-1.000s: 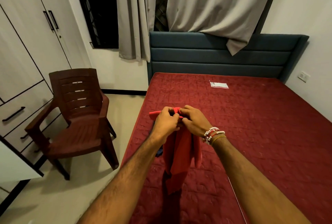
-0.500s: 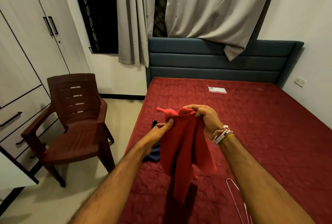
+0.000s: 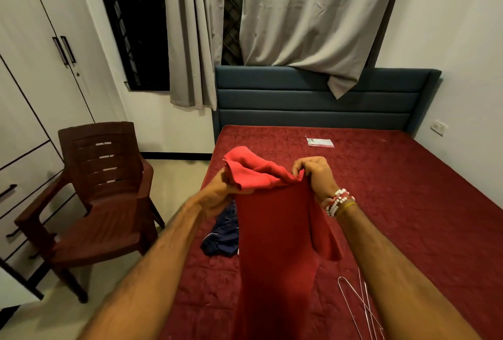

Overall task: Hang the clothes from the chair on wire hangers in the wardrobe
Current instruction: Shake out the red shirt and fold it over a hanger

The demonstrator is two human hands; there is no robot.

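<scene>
Red garment (image 3: 275, 230): we pinch its top edge, left hand (image 3: 220, 192), right hand (image 3: 315, 173). Unhung; hangers (image 3: 353, 301) idle on bed (image 3: 408, 203); chair (image 3: 100, 198) cleared.

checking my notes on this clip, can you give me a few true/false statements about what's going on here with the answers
1. Both hands hold the red garment by its top edge. True: the left hand and the right hand grip it while it hangs down over the bed.
2. Clothes are piled on the chair seat. False: the chair has nothing on its seat.
3. Wire hangers lie on the bed near the right arm. True.
4. The dark blue garment is draped over the chair back. False: it lies on the bed, near its left edge.
5. The wardrobe doors are open. False: the wardrobe doors in view are shut.
</scene>
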